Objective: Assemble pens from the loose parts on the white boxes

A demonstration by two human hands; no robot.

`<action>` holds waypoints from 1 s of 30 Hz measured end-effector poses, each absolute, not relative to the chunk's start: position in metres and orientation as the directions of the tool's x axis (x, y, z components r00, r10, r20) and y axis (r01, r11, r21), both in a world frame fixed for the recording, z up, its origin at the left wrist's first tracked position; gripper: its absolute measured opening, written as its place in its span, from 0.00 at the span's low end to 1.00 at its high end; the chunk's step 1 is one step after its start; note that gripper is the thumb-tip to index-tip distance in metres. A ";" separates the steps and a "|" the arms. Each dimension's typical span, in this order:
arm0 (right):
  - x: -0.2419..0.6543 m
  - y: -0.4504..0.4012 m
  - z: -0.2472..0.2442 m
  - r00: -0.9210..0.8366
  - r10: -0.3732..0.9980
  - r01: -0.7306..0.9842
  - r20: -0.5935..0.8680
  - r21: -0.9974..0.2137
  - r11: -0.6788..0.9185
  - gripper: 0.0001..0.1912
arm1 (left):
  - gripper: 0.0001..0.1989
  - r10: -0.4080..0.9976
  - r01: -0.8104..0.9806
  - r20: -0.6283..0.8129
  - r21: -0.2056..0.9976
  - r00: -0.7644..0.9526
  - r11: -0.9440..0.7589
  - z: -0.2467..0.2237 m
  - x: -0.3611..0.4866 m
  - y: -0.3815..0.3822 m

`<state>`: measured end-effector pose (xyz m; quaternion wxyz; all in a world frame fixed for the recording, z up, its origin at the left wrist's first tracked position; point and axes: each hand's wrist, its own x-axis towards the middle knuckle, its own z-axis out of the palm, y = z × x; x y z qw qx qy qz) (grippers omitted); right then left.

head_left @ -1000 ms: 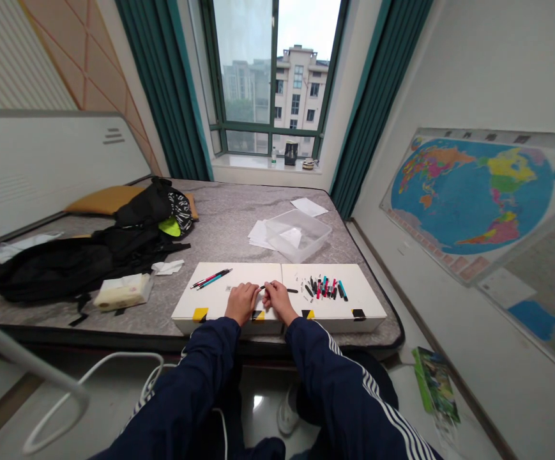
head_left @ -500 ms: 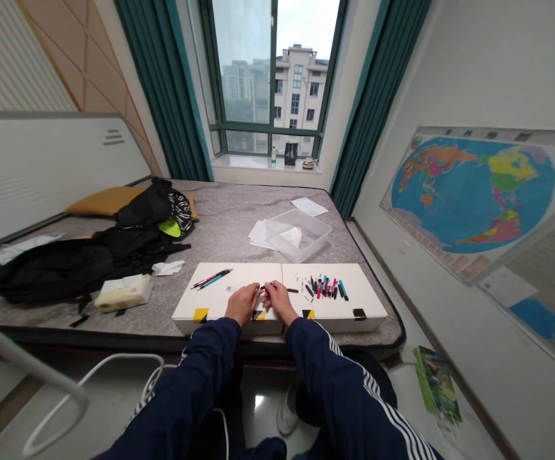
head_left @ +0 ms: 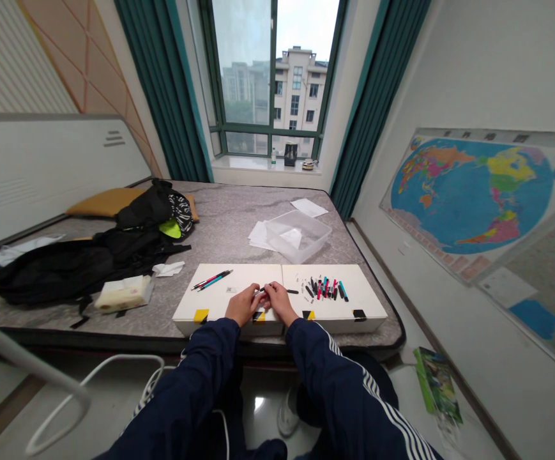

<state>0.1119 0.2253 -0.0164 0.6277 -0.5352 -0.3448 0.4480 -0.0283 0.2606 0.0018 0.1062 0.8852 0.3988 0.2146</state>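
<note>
Left hand (head_left: pixel 243 305) and right hand (head_left: pixel 280 302) pinch a black pen (head_left: pixel 270 289) above a white board (head_left: pixel 363 300).

Both hands close on the pen near the board's front edge; loose coloured pen parts (head_left: pixel 325 289) lie on the board to their right, two pens (head_left: pixel 211 279) to their left.

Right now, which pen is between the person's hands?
The black pen, held by left hand and right hand; two pens lie to its left, a cluster to its right.
</note>
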 end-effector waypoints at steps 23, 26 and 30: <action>0.114 0.224 -0.017 0.321 0.947 -0.159 -0.020 -0.987 0.034 0.15 | 0.15 0.756 0.661 0.326 0.367 0.567 -0.654 0.000 -0.027 0.260; 0.114 0.224 -0.019 0.337 0.941 -0.164 -0.009 -0.985 0.050 0.15 | 0.12 0.750 0.649 0.334 0.375 0.571 -0.662 0.000 -0.028 0.261; 0.114 0.225 -0.020 0.341 0.940 -0.175 -0.007 -0.983 0.056 0.15 | 0.14 0.743 0.659 0.359 0.347 0.564 -0.668 -0.001 -0.027 0.262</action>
